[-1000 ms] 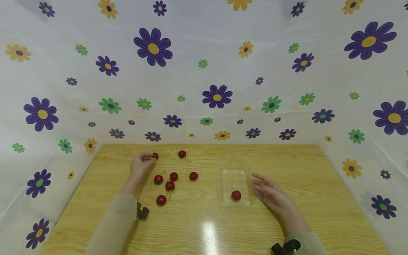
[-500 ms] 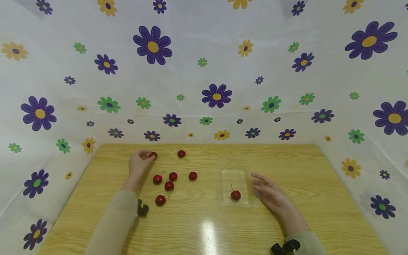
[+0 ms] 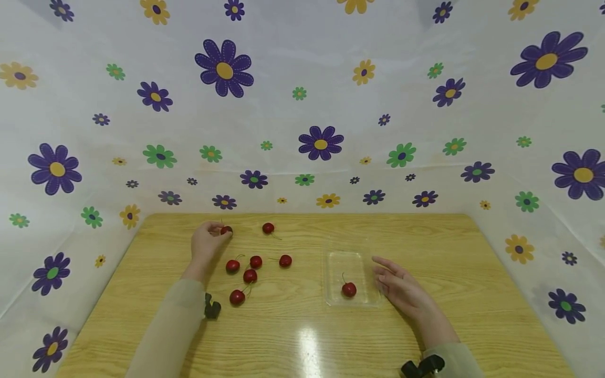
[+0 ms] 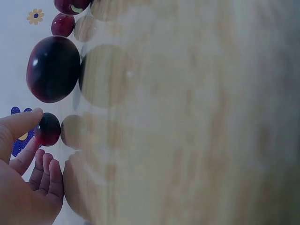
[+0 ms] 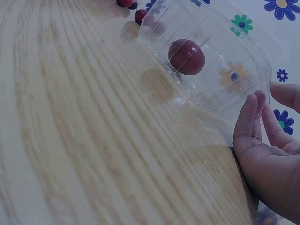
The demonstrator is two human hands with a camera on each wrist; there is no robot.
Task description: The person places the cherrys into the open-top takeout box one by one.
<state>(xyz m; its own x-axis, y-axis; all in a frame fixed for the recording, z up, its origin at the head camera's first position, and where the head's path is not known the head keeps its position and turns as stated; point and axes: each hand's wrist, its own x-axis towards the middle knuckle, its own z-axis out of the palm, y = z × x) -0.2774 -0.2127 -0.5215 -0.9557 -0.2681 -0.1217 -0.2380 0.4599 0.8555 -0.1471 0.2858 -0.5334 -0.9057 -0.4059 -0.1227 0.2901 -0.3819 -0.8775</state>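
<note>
At the back left of the table, my left hand (image 3: pixel 206 244) pinches a dark red cherry (image 3: pixel 226 230) between thumb and fingers. In the left wrist view that cherry (image 4: pixel 48 129) is low at the tabletop, and the other fingers bend loosely below it. My right hand (image 3: pixel 402 291) is at the right side of a clear plastic container (image 3: pixel 333 303), fingers relaxed and fingertips right at its rim. One stemmed cherry (image 3: pixel 348 289) lies inside the container; the right wrist view shows it through the clear wall (image 5: pixel 253 51).
Several loose cherries lie left of the container, among them a front one (image 3: pixel 237 297), a right one (image 3: pixel 285 261) and a far one (image 3: pixel 268 228). A flower-patterned sheet (image 3: pixel 279 115) rises behind and beside the wooden table (image 3: pixel 293 325).
The pinched cherry has turned slightly, so its stem now shows above the left fingers. The left hand has barely shifted. My right hand and the container stay put.
</note>
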